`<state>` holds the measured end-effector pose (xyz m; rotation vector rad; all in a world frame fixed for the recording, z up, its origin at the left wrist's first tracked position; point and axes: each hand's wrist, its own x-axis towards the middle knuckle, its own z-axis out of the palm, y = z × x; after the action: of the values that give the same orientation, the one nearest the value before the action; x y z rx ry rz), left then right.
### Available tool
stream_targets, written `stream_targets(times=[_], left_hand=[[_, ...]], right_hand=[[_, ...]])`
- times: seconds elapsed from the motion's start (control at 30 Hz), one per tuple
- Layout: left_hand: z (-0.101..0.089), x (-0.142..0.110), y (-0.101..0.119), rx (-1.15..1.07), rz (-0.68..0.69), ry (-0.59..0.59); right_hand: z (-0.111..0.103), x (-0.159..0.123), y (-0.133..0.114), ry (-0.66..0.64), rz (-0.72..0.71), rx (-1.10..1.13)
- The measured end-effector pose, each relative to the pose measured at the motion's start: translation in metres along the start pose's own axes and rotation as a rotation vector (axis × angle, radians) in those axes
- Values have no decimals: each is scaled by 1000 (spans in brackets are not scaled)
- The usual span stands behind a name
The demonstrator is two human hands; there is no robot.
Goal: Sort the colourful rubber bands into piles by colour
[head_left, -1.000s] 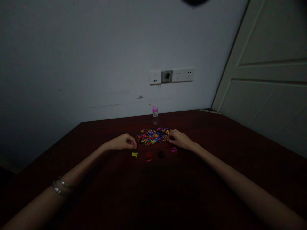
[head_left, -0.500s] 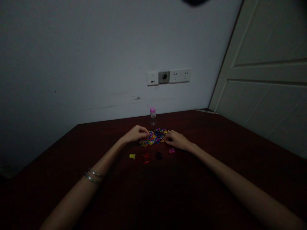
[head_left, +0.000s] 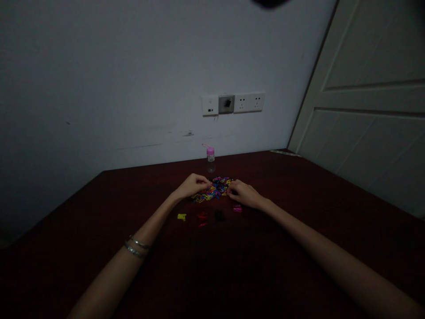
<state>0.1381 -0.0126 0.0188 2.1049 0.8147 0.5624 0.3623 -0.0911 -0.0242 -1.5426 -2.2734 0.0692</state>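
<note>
A mixed pile of small coloured clips (head_left: 217, 188) lies on the dark red table (head_left: 265, 173); their exact kind is hard to make out in the dim light. Above its left side is my left hand (head_left: 193, 185), thumb and fingers pinched together. My right hand (head_left: 245, 194) rests at the pile's right edge with its fingers curled and the tips pressed together among the clips. Whatever is between the fingertips of either hand is too small to see. Nearer me lie separate groups: yellow clips (head_left: 181, 217), red clips (head_left: 202, 216), black clips (head_left: 219, 215) and pink clips (head_left: 237, 208).
Behind the pile stands a clear bottle (head_left: 211, 164) with a pink cap and loop. Wall sockets and a switch (head_left: 226, 104) sit above the table's back edge. A panelled white door (head_left: 365, 102) borders the right side.
My left hand has shifted slightly right, further over the pile. My right hand stays at the pile's right edge, its fingers barely changed. The view has moved a little.
</note>
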Motion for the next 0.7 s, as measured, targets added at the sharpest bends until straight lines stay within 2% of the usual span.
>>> stream_targets(times=[0.27,0.53,0.7], left_hand=[[5,0,1,25,15,-18],[31,-2,4,362,133,-37],[41,-3,4,466,126,0]], right_hand=[[-3,0,-4,-12,-8,-8],[-1,1,-3,8,-18,2],[-3,2,-2,36,-36,51]])
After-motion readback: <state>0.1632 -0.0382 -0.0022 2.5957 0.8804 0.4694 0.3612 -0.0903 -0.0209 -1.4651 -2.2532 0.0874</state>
